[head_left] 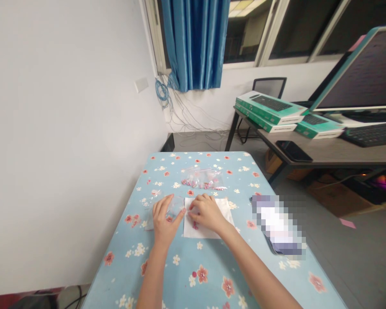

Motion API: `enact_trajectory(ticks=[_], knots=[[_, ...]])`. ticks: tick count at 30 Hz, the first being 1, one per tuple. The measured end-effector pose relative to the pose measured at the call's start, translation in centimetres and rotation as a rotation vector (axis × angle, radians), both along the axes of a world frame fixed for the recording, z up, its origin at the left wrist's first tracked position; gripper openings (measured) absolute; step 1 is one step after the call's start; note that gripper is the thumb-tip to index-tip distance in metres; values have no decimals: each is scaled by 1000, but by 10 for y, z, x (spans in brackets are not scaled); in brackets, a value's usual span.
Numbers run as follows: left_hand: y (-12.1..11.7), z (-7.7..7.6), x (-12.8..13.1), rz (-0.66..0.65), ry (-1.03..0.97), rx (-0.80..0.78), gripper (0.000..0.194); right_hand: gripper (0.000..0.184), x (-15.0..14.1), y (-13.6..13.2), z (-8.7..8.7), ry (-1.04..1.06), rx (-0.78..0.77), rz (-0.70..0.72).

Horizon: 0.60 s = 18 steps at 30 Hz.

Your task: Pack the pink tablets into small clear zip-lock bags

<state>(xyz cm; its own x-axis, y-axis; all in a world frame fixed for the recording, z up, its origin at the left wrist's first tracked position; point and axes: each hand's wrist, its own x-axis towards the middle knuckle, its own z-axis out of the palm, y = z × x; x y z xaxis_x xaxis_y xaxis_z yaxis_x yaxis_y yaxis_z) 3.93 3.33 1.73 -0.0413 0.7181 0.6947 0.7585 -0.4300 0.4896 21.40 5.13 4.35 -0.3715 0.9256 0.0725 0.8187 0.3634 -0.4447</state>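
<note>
Beads (195, 225) sit just below right fingers (196, 206).

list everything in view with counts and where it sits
bag of small pink pieces: 1, clear, far part of table
small plastic bag: 1, clear, near paper sheet
paper sheet: 1, white, mid-table
floral tablecloth: 1, light blue, covering table
blurred object: 1, colour unclear, right table edge
boxes: 3, green, on desk
phone: 1, black, on desk
monitor: 1, dark, on desk
keyboard: 1, black, on desk
chair: 1, black, behind desk
curtain: 1, blue, at window
left hand: 1, on small plastic bag
right hand: 1, on paper sheet
</note>
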Motion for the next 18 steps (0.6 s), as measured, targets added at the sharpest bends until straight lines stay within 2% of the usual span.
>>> enact_trajectory(ticks=[11,15,18], knots=[[1,-3,2,-19,28,-11,43,10,-7,-1,-12,-47,53,13],[0,-3,3,-23,29,-18,43,10,-1,2,-5,54,53,-43],[-1,-2,4,-38,13,-27,43,9,6,4,9,242,116,-113]])
